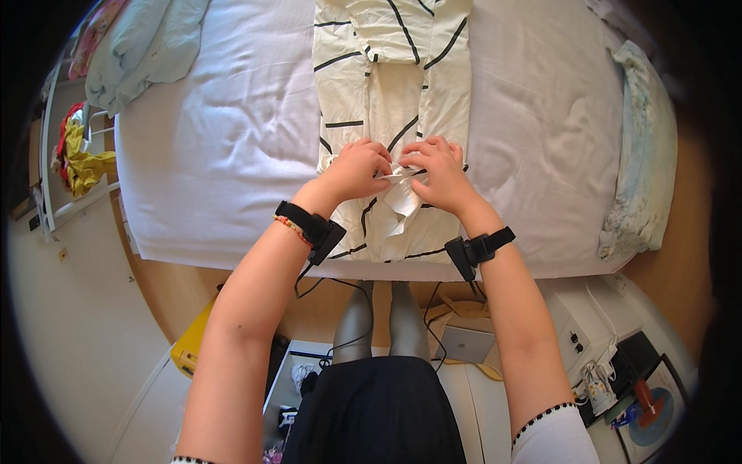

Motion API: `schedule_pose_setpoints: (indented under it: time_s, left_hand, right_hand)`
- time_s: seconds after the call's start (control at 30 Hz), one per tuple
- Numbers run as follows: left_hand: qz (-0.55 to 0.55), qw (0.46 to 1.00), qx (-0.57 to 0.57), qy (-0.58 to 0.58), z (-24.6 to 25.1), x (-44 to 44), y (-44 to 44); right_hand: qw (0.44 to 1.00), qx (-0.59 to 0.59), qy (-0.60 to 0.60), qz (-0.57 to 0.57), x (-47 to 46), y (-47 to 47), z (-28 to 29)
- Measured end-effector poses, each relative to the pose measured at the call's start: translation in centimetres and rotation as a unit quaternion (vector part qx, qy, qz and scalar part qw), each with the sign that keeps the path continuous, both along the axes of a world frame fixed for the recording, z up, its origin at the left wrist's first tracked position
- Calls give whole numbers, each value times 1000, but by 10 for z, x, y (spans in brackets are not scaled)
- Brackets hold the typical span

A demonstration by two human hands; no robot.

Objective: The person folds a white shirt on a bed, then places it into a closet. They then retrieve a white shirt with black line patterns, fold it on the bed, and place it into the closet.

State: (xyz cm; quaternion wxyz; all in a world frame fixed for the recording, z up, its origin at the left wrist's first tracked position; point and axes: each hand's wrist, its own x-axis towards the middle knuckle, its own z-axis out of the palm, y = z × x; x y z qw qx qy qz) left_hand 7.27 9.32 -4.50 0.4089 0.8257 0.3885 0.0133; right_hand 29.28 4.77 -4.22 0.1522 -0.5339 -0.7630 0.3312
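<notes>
A cream garment with black line pattern [395,98] lies lengthwise on the bed, its sides folded inward and its lower end near the bed's front edge. My left hand [360,168] is over its lower part, thumb and fingers pinching a white fabric strip [404,197], which looks like a tie or band of the garment. Just to the right, my right hand [439,173] is at the other side of the same strip, fingers curled over the cloth; whether it grips any is unclear. Both wrists carry black straps with small devices and cables.
The garment rests on a bed with a white sheet [243,191]. A pale blue blanket [151,52] is at the upper left, a floral pillow [643,156] at the right. Below the bed's edge are an open drawer [301,346], a silver laptop [466,344] and a yellow case [194,342].
</notes>
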Motion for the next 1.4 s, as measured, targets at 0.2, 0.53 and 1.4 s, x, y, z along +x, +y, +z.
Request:
schedule_pose_setpoints:
  time_s: [0.2,0.53,1.4]
  left_hand:
    - [10,1000,-6,19,-11,13,10]
    - [72,997,-5,-1,-18,21,8]
    - [406,902,-28,-141,-8,-70,-70]
  right_hand:
    - [999,33,-21,17,6,-15,2]
    - [993,1,48,-107,9,-10,-5]
    - [878,-130,211,-410,42,-88,-38]
